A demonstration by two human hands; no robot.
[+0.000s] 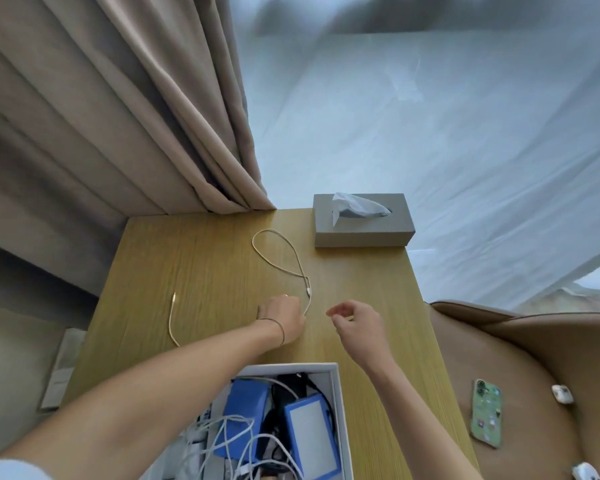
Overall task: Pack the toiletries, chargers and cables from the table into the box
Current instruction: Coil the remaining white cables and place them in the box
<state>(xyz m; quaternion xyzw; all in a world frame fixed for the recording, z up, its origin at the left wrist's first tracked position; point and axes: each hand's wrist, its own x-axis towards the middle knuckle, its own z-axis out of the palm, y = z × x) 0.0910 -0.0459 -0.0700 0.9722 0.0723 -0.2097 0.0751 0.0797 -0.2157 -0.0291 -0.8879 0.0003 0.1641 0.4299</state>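
Curtain (118,109): hangs at far left, behind the table.
Table (378,299): wooden top; most items appear already packed.
Cable (297,261): last loose one, pale; one end lies free at left, loop lies far of the hands, near the tissue box.
Left hand (283,315): knuckles up, resting on the table, fingers curled over the cable, apparently gathering it for packing.
Box (340,403): white, at near edge, holding blue cases and white cables.
Right hand (355,320): hovers above the table, fingers loosely curled, grasping nothing; likely ready to help coil.
Tissue box (361,230): grey, far right.
Phone (486,417): on the chair, right, off the table.
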